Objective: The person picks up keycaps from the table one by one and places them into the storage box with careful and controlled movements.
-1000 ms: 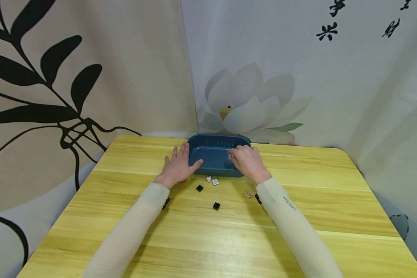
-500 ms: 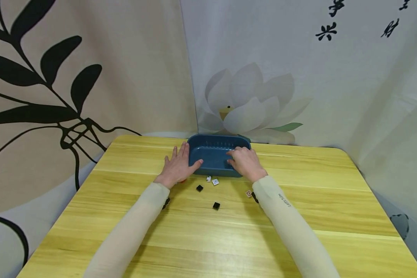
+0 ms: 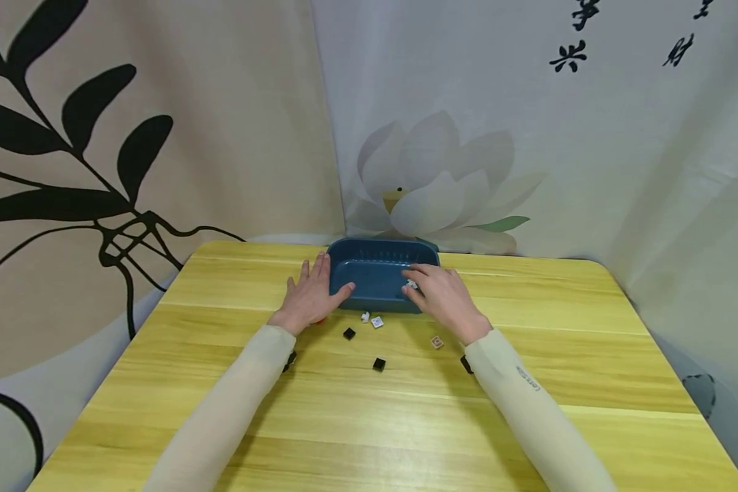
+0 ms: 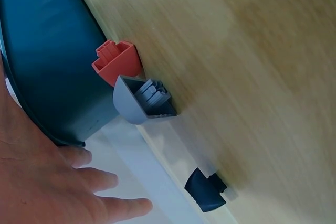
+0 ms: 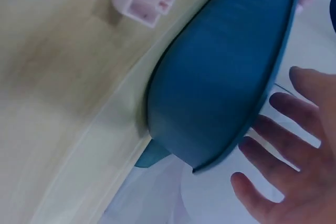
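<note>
The blue tray sits towards the back of the wooden table, in reach of both hands. The person's left hand lies along the tray's left end, fingers straight and spread, thumb laid over the rim — a posture that looks meant to keep the tray from sliding. It grips nothing.

The right hand hovers over the tray's right end, arched, fingertips pointing inward. From the right wrist its fingers look parted, thumb apart, with no piece visible between them. Head-on, a small pale piece shows in the gap between thumb and fingers; the view is too coarse to say whether it is touched or lies below in the tray.

Small hollow caps are scattered in front of the tray, near enough for a short reach: a round white piece just beside a white square, two black caps nearer the person, and a pink cap by the right forearm. Below the left hand, a red cap and a grey cap lie side by side, hollow sides showing, close by the tray wall — a dark cap rests well apart from them.
</note>
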{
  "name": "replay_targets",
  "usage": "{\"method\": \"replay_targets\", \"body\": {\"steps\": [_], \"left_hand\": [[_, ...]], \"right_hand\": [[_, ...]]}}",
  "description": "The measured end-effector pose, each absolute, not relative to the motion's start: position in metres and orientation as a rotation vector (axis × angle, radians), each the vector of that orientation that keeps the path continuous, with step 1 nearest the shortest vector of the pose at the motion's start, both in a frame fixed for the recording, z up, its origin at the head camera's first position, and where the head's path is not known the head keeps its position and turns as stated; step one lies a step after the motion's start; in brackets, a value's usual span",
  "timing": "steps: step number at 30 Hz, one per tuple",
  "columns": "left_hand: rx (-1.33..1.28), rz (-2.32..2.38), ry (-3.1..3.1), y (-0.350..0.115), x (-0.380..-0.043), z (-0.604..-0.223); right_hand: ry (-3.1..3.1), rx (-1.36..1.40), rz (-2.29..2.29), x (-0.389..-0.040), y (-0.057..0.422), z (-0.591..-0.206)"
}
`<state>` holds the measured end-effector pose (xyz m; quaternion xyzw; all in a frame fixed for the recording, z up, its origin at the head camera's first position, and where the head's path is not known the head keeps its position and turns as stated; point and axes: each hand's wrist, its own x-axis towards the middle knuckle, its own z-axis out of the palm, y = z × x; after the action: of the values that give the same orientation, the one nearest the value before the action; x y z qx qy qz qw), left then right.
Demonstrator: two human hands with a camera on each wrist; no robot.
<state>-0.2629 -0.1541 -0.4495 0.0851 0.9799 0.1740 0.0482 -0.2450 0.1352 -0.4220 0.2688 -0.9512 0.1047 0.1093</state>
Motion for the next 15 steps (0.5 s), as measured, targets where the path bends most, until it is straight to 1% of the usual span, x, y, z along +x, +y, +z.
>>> {"method": "replay_targets", "body": {"steps": [6,15], "left_hand": [[0.26,0.533,2.989,-0.155,-0.264,-0.45],[0.267,0.54,2.995,-0.154,-0.262,-0.45]], "right_hand": [[-2.773,0.802,0.364,-0.223,0.148,-0.418],[-2.638,0.893,0.338,-0.199,0.162,-0.421]]}}
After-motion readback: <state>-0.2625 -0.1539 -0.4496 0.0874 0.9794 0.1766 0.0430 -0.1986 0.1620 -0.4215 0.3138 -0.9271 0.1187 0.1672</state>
